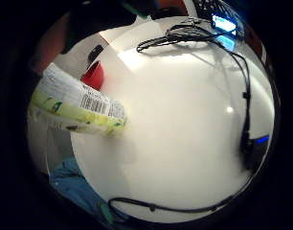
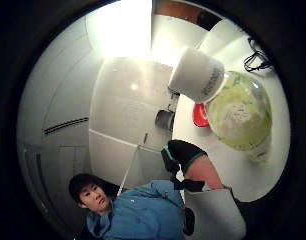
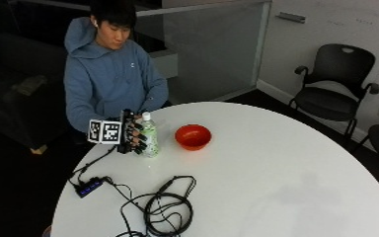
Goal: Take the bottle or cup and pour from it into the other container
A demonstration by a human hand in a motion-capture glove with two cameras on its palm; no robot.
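Black-gloved right hand (image 3: 132, 134) stands upright, grip wrapped round the bottle (image 3: 149, 136) beside the red bowl (image 3: 193, 136).

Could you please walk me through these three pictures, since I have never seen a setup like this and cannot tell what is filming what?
There is no robot here. A person sits at a round white table and works with a gloved right hand. The outside view comes from a camera across the table. The two round pictures come from small cameras on that hand's palm, one by the thumb and one by the little finger, so they show what the hand is close to. The fingers are curled round an upright bottle with a white cap and a green label, which fills much of both palm views. Beside the bottle on the table stands a red bowl. The black cables nearer the camera are wiring, not part of the job.
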